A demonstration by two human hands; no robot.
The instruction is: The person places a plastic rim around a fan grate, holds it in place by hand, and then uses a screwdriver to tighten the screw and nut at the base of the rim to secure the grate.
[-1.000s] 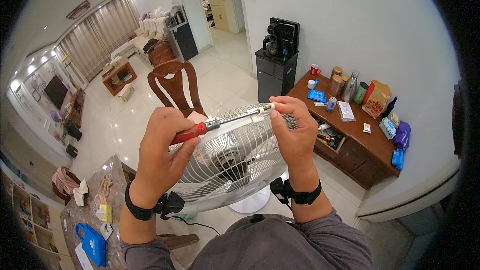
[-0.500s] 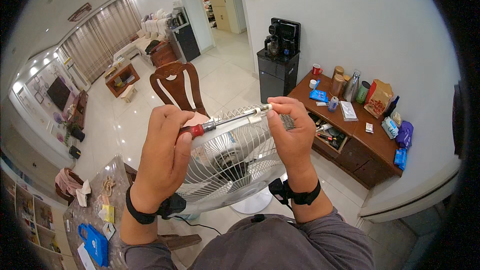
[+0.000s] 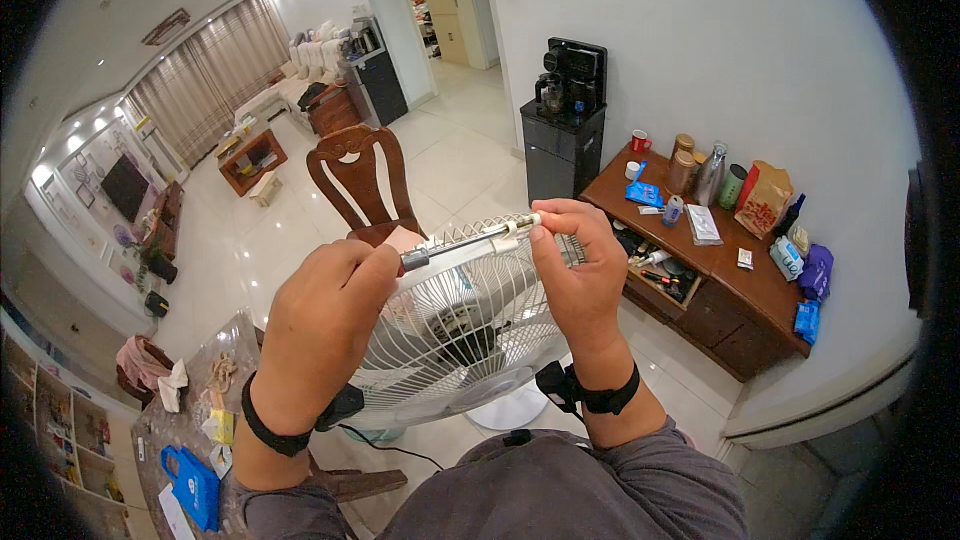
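My left hand (image 3: 335, 315) is closed round the handle of a screwdriver (image 3: 458, 246), covering most of its red grip. The metal shaft lies along the top of a fan's white rim band (image 3: 455, 262), pointing right. At the shaft's far end, my right hand (image 3: 578, 265) pinches the small pale end of the rim fastening between thumb and forefinger; its fingertips partly hide the screwdriver's tip. Below both hands is the fan's white wire guard (image 3: 470, 335), tilted, with a dark motor part behind the wires. Its round white base (image 3: 508, 410) stands on the floor.
A wooden chair (image 3: 362, 175) stands just beyond the fan. At right is a brown desk (image 3: 715, 240) with bottles, packets and a partly open, filled drawer. A black water dispenser (image 3: 565, 130) stands by the wall. At left, a table (image 3: 150, 445) carries a blue bag.
My left hand has rolled over the screwdriver handle, so its back now faces up and hides most of the red grip. My right hand keeps its pinch. The view has shifted slightly.
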